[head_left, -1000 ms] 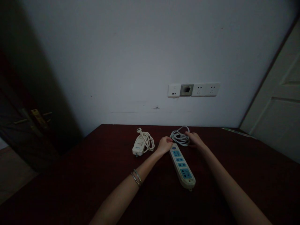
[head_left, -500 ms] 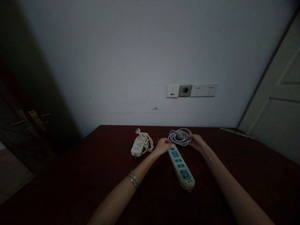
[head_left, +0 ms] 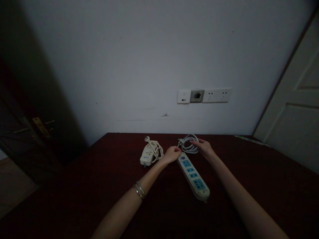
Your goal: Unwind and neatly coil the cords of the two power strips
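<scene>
A long white power strip (head_left: pixel 193 176) with blue sockets lies slantwise on the dark red table. Its white cord (head_left: pixel 191 148) is looped in a coil beyond the strip's far end, with a plug (head_left: pixel 181 141) at the coil's left. My left hand (head_left: pixel 171 154) is closed in a pinch at the strip's far end, where the cord leaves it; its fingertips are partly hidden. On the coil's right side, my right hand (head_left: pixel 204 148) grips the loops between thumb and fingers.
Left of my left hand lies a smaller white power strip (head_left: pixel 147 157) with its own cord (head_left: pixel 157 149) bundled on it. Wall sockets (head_left: pixel 216 95) sit above the table's back edge. A door with a handle (head_left: pixel 41 127) stands at the left, a pale door (head_left: pixel 296 109) at the right.
My right hand has moved left, and the cord coil has become narrower and more bunched. The power strip's near end has shifted slightly right. My left hand stays at the strip's far end.
</scene>
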`<state>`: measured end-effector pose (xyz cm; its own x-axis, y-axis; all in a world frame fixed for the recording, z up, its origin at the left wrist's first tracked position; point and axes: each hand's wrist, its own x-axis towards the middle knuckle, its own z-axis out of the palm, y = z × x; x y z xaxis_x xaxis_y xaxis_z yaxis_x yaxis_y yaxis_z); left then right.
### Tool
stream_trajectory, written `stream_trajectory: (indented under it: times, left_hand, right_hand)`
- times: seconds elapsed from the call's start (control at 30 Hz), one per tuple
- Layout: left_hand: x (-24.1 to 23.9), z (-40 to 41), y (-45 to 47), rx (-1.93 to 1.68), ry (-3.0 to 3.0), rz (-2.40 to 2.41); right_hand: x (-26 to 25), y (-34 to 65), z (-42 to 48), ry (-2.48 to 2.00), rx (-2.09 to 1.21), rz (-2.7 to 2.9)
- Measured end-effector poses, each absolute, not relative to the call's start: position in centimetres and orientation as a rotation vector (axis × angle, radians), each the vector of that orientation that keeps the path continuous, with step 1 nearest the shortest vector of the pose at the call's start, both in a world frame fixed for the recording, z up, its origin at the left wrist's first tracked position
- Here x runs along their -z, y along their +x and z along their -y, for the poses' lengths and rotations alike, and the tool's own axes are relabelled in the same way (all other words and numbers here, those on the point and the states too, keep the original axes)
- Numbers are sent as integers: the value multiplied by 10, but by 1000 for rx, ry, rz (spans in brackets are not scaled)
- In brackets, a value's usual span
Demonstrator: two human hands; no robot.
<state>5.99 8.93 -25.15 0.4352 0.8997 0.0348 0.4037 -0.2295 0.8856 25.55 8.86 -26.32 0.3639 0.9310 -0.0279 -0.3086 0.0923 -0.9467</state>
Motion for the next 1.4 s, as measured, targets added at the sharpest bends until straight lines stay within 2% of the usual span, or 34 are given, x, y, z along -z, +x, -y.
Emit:
stream_trajectory:
  times: [0.5,0.87,1.17,1.4]
  left_hand:
    - [262,-102,55,-834,1236,-1114]
    - [255,-98,52,-726,1012,-970]
    - [257,-98,48,-925,1188,-1094]
    - [216,-101,35,-1267,1675,-1248]
  right_hand:
    - [272,259,-86,-1066,-1129,545]
    - [207,246,-72,-679,-1248,587]
    - [172,234,-48,-518,-1404,784]
    - [166,242,-40,-618,-1402,930]
